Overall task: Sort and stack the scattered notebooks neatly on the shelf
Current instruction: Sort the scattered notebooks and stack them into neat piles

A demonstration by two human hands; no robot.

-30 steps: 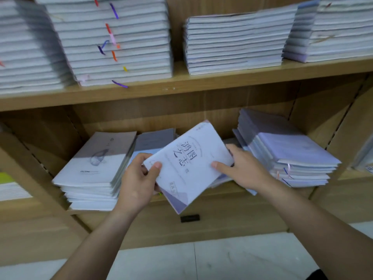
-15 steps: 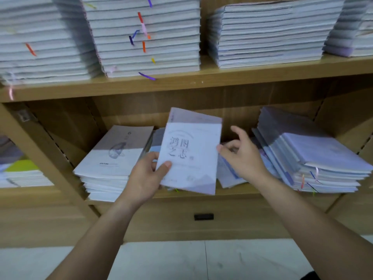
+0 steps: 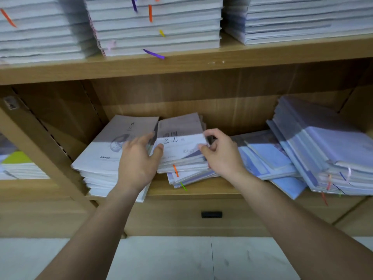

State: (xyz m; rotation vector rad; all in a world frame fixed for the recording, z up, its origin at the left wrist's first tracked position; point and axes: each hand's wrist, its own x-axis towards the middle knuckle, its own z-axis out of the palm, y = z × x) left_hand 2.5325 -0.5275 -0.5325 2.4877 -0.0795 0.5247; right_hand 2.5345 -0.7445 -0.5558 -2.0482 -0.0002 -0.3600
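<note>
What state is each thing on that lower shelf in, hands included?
calligraphy notebook, flat atop the middle stack
middle stack, uneven, lower books askew
left stack, fairly squared
blue notebooks, scattered, overlapping
right stack, tilted, fanned out
left hand, open, thumb against notebook's edge
right hand, pinching notebook's right edge

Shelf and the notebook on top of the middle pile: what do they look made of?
Shelf: probably laminated board rather than solid wood; even, printed-looking light grain, matte, with flat square edges.
Notebook: paper pages under a thin card cover, smooth with a slight sheen, possibly filmed; its corner seems to flex where the right hand pinches it.
</note>
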